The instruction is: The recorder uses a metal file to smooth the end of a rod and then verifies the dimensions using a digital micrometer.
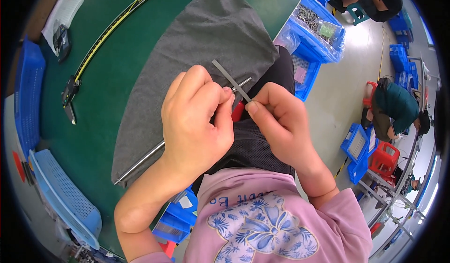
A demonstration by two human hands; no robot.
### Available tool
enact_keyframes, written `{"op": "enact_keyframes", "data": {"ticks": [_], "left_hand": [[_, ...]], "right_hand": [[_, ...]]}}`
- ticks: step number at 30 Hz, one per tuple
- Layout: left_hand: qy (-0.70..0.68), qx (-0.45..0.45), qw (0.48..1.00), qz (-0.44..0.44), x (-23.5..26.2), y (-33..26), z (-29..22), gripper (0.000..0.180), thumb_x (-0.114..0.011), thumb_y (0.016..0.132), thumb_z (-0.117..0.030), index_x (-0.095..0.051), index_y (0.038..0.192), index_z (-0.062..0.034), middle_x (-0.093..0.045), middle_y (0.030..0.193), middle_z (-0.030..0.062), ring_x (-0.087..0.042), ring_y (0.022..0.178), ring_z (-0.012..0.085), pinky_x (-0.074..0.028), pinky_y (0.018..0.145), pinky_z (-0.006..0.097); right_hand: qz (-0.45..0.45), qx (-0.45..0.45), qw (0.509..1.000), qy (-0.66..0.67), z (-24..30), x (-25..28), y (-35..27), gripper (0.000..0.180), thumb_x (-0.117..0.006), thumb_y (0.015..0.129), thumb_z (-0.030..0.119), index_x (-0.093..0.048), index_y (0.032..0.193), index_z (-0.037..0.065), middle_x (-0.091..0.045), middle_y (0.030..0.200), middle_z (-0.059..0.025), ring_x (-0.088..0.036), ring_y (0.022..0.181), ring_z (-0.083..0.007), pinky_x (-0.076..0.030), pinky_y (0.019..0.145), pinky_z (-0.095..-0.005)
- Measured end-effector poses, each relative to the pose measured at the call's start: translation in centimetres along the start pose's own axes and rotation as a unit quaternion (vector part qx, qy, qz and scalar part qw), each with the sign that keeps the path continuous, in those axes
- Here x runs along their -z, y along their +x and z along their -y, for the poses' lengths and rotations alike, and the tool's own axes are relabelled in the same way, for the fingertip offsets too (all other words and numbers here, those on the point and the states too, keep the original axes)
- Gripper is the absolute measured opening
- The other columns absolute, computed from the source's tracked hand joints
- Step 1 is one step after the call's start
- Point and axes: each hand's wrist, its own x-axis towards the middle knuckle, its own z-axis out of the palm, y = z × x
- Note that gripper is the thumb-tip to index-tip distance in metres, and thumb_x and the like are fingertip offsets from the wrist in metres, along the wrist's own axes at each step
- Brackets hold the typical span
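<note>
My left hand (199,117) is closed round a long thin metal rod (140,162). The rod slants from the lower left, passes behind my wrist and fist, and its tip comes out beyond my fingers. Between thumb and bent forefinger, my right hand (281,122) pinches the lower end of a thin flat grey strip (225,74), which looks like a small file. The strip crosses over the rod near its tip; whether they touch I cannot tell. Under both hands lies a dark grey cloth (197,38), spread over the table edge and partly toward my lap.
On the green table (112,71) lies a caliper (71,88) with a long yellow-marked beam. A small black device (61,41) rests farther left. Blue baskets (65,192) line the left edge. Blue bins (314,24) with metal parts stand right of the table. Other people (396,101) sit farther right.
</note>
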Motion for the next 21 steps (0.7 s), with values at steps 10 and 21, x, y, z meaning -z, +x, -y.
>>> {"op": "enact_keyframes", "data": {"ticks": [10, 21], "left_hand": [[-0.001, 0.004, 1.0, -0.005, -0.1, -0.2, 0.0, 0.018, -0.068, 0.065, 0.009, -0.054, 0.068, -0.001, -0.046, 0.07, 0.0079, -0.049, 0.064, 0.0257, -0.039, 0.054, 0.036], [0.0, 0.003, 1.0, 0.004, -0.1, -0.2, -0.1, 0.018, -0.068, 0.065, 0.009, -0.054, 0.07, -0.001, -0.047, 0.071, 0.0082, -0.049, 0.063, 0.0256, -0.039, 0.054, 0.035]], "right_hand": [[-0.014, 0.041, 0.999, -0.021, -1.4, -0.2, -0.9, 0.011, -0.058, 0.086, 0.001, -0.051, 0.078, 0.001, -0.044, 0.056, -0.0055, -0.039, 0.05, -0.0092, -0.032, 0.047, -0.0282], [-0.011, 0.037, 0.999, -0.012, -1.4, 0.0, -1.1, 0.012, -0.057, 0.087, 0.002, -0.049, 0.079, 0.001, -0.042, 0.056, -0.0072, -0.04, 0.048, -0.0127, -0.032, 0.046, -0.0301]]}}
